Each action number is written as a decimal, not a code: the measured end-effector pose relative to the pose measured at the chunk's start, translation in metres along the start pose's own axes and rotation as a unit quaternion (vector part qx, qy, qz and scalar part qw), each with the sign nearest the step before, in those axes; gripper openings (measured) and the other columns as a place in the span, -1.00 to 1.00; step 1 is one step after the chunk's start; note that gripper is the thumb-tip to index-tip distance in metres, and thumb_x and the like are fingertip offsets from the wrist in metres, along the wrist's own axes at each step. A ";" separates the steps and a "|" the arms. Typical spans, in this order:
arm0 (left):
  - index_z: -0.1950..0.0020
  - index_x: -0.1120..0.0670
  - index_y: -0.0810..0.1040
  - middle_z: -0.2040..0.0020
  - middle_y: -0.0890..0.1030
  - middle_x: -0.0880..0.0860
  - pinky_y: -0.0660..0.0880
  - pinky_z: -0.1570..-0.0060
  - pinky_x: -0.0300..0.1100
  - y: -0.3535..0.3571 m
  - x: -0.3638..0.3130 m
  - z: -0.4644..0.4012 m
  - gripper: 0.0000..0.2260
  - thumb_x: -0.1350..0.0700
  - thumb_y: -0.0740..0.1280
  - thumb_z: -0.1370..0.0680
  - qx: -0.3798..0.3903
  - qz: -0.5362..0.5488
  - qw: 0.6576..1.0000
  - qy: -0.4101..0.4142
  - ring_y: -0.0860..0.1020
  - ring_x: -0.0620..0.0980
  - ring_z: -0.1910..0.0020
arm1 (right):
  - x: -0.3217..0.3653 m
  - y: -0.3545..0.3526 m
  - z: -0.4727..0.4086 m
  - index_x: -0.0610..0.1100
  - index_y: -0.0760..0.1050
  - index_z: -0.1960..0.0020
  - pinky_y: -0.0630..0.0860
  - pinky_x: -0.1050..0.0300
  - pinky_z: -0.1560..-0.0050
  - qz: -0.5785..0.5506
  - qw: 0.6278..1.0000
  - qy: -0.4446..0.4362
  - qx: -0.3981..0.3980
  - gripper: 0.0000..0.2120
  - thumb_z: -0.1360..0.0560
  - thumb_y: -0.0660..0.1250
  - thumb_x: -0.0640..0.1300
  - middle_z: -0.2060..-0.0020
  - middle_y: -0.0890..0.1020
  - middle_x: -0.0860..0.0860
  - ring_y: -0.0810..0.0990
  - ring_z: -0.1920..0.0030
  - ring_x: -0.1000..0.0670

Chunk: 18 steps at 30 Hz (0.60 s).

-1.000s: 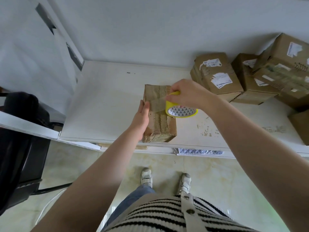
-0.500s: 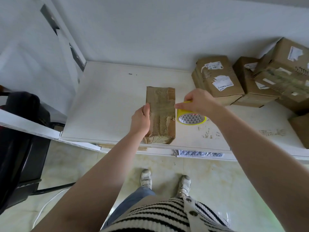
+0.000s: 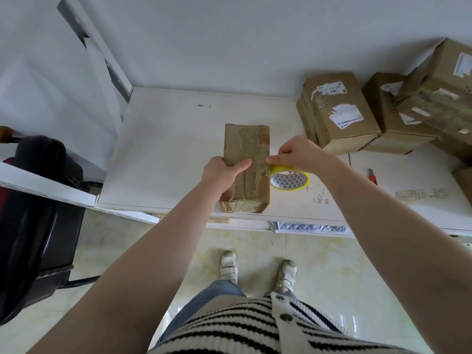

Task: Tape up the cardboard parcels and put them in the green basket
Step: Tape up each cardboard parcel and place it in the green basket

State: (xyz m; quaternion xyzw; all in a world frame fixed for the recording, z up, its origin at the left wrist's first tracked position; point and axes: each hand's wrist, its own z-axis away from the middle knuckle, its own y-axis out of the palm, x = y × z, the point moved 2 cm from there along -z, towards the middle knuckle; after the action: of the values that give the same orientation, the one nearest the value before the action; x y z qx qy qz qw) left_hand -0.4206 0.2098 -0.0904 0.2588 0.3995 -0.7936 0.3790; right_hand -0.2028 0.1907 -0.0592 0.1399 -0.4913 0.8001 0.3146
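A worn, oblong cardboard parcel (image 3: 249, 162) lies near the front edge of the white table (image 3: 166, 149). My left hand (image 3: 223, 172) grips its left side, thumb lying across the top. My right hand (image 3: 298, 154) holds a yellow tape roll (image 3: 290, 178) against the parcel's right edge, fingers curled over the roll. Whether a strip of tape runs onto the parcel cannot be told. No green basket is in view.
Several taped cardboard boxes (image 3: 337, 111) are stacked at the back right of the table. A red utility knife (image 3: 372, 177) lies right of my right arm. A black chair (image 3: 38, 213) stands to the left. My feet are on the tiled floor below.
My right hand has carried the tape roll off the top of the parcel down to its right edge. My left thumb has slid onto the parcel's top.
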 end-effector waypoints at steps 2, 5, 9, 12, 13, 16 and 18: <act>0.02 0.12 0.51 0.06 0.63 0.07 0.49 0.19 -0.16 0.000 -0.003 0.001 -0.52 -0.27 0.45 -0.41 0.005 -0.003 1.000 -0.006 0.52 -0.07 0.27 | -0.001 0.001 -0.001 -0.23 0.59 0.27 0.34 0.25 0.43 -0.002 1.000 0.003 -0.001 -0.45 -0.39 0.41 0.30 0.49 0.54 -0.03 0.51 0.51 0.08; -0.05 0.13 0.48 0.07 0.59 0.04 0.45 0.21 -0.16 -0.002 -0.012 0.004 -0.46 -0.32 0.42 -0.40 0.024 -0.012 0.999 -0.031 0.48 -0.05 0.24 | -0.003 0.000 0.001 -0.25 0.59 0.26 0.31 0.22 0.43 0.013 1.000 0.003 -0.010 -0.44 -0.39 0.40 0.31 0.49 0.49 -0.04 0.46 0.47 0.01; -0.06 0.10 0.47 0.19 0.53 -0.02 0.33 0.40 -0.19 0.001 -0.025 0.009 -0.42 -0.33 0.47 -0.33 0.028 0.028 0.998 -0.057 0.46 -0.06 0.27 | -0.004 -0.002 0.003 -0.28 0.59 0.24 0.29 0.19 0.40 0.014 1.000 -0.007 -0.009 -0.43 -0.41 0.40 0.28 0.52 0.47 -0.03 0.43 0.47 0.01; -0.14 0.17 0.52 0.22 0.54 -0.02 0.38 0.38 -0.22 0.004 -0.021 0.009 -0.41 -0.26 0.50 -0.36 0.000 0.024 0.999 -0.044 0.49 -0.05 0.29 | -0.001 0.001 0.002 -0.25 0.60 0.26 0.29 0.22 0.43 0.011 1.000 -0.011 -0.010 -0.45 -0.41 0.40 0.28 0.54 0.49 0.00 0.45 0.51 0.05; -0.15 0.17 0.52 0.21 0.54 -0.02 0.38 0.36 -0.22 0.004 -0.021 0.008 -0.40 -0.26 0.49 -0.36 -0.001 0.027 0.999 -0.044 0.50 -0.05 0.29 | 0.000 0.002 0.002 -0.23 0.60 0.27 0.31 0.21 0.41 0.014 1.000 -0.012 -0.008 -0.47 -0.41 0.39 0.29 0.53 0.50 0.01 0.46 0.49 0.05; -0.17 0.13 0.52 0.18 0.53 -0.06 0.39 0.27 -0.22 0.002 -0.017 0.008 -0.43 -0.23 0.50 -0.36 0.011 0.069 0.996 -0.054 0.52 0.00 0.15 | -0.002 -0.002 0.010 -0.26 0.58 0.24 0.33 0.15 0.31 0.001 1.000 -0.026 0.002 -0.46 -0.43 0.39 0.27 0.45 0.46 -0.06 0.44 0.39 0.00; -0.15 0.15 0.57 0.11 0.62 -0.02 0.51 0.12 -0.15 0.001 -0.012 0.010 -0.46 -0.19 0.53 -0.35 0.042 0.147 0.986 -0.071 0.58 0.01 0.05 | -0.008 -0.013 0.022 -0.24 0.52 0.30 0.29 0.15 0.30 -0.082 0.995 -0.057 -0.016 -0.51 -0.45 0.40 0.21 0.44 0.39 -0.02 0.37 0.40 0.05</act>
State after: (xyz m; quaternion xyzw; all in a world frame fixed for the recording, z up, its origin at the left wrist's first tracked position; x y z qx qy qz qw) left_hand -0.4143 0.2056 -0.0764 0.2727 0.2957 -0.7618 0.5078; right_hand -0.1903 0.1726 -0.0439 0.2198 -0.5082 0.7544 0.3525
